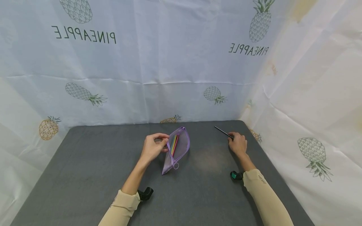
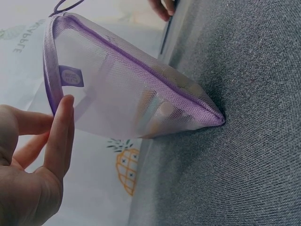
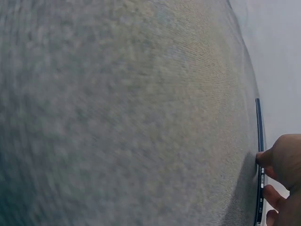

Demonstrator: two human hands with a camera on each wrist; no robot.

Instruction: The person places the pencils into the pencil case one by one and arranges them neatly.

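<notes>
Fingers of the left hand [image 1: 153, 147] pinch the purple mesh pouch [image 1: 178, 148] open at its rim, coloured pencils inside; well off to its right, the right hand [image 1: 238, 143] pinches a dark pen [image 1: 223, 131] lying on the grey table [image 1: 85, 163]. Best to keep that mouth wide and lift the pen level.

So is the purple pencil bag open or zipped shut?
Open. The left hand holds one edge of the purple pencil bag, the mouth gapes, and the coloured pencils show inside.

Bright, even, soft-shadowed light; head view bends at its edges, right wrist view is heavily blurred.
</notes>
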